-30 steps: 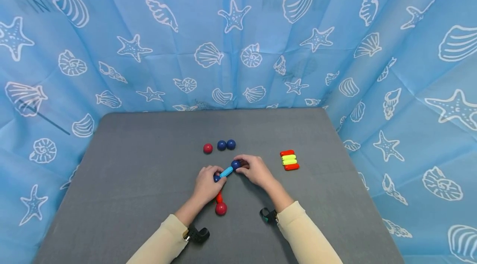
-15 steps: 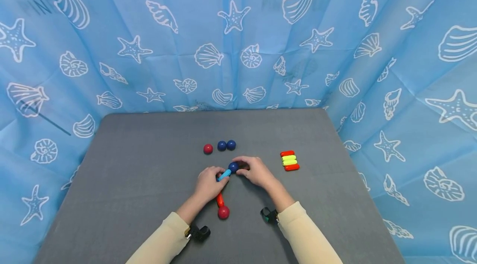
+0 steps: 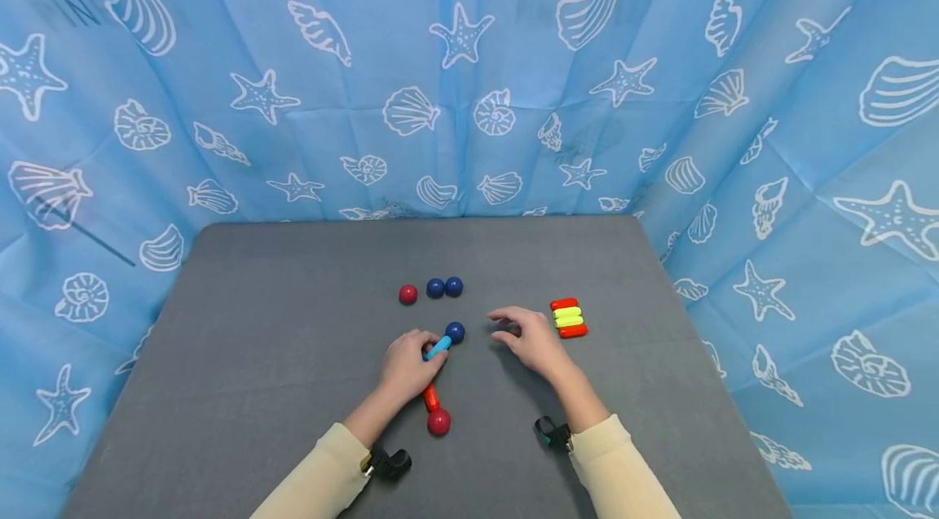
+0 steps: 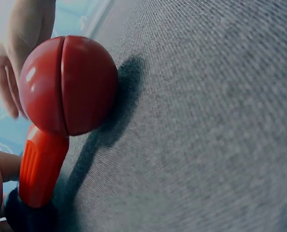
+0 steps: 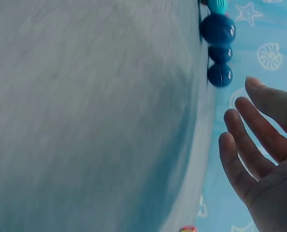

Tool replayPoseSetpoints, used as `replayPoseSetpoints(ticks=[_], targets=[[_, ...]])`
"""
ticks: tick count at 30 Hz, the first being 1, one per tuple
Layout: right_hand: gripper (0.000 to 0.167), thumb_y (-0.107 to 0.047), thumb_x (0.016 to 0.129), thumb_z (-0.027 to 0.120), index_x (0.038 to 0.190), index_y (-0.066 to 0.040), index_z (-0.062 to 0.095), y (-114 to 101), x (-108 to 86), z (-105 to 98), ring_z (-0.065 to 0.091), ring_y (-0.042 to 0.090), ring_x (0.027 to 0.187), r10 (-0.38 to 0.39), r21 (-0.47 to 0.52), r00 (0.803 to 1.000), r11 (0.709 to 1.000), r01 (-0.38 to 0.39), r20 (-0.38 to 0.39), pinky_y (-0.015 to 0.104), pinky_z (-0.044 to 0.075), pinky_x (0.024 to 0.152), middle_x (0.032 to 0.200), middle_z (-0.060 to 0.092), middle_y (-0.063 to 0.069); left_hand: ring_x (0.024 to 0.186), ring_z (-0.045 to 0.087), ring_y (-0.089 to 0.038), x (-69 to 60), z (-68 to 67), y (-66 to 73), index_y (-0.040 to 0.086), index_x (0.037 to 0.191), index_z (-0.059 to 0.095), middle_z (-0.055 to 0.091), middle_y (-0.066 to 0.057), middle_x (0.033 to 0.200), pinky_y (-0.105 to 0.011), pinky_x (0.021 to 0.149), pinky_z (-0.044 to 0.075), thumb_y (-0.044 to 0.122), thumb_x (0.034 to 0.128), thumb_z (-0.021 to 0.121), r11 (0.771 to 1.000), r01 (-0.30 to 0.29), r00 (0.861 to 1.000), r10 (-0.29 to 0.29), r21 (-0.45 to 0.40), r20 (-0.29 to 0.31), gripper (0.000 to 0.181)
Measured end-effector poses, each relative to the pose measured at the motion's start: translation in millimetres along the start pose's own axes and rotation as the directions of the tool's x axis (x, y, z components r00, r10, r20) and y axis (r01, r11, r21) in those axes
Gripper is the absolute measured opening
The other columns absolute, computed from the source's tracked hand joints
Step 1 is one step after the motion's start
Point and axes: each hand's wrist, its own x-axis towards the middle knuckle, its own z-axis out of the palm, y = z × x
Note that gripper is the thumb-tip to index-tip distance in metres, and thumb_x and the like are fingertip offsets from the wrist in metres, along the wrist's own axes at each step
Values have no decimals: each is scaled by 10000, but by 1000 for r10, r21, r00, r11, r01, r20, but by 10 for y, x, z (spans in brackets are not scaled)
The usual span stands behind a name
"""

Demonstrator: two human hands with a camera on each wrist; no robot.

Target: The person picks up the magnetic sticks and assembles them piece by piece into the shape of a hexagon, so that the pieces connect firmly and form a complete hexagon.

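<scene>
On the gray bench [image 3: 293, 315], seen from the head, a person's right hand [image 3: 535, 340] stands apart, fingers parted around nothing, having let go of the dark-blue end ball [image 3: 456, 332] held half a second ago; the ball sits at the tip of a light-blue rod [image 3: 438, 348], suggesting the joint holds unaided. The left hand [image 3: 409, 362] pinches the rod's near end, where a red rod [image 3: 430, 398] leads to a crimson ball [image 3: 438, 421]. A loose red ball [image 3: 407, 294] and two loose blue balls [image 3: 435, 288] lie beyond; four short red and yellow rods [image 3: 568, 313] lie to the right. From the left wrist, the crimson ball is glossy and seamed, likely plastic; the red rod, grooved, meets a dark corner ball [image 4: 29, 215] between the fingers, over coarse weave. From the right wrist, bent, spread fingers face smooth, shiny blue spheres.
</scene>
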Motion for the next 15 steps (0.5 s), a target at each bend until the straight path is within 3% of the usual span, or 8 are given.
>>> replayPoseSetpoints(ticks=[15], targets=[[327, -64, 823, 822, 1141, -70, 744, 279, -302, -356, 707, 235, 950, 54, -63, 993, 996, -61, -106, 438, 568, 828, 1079, 749, 73, 695, 466, -102, 3, -16, -43, 121, 1006, 745, 568, 47, 786, -274, 668, 379, 309, 874, 782, 999, -5, 1000, 6, -48, 25, 233]])
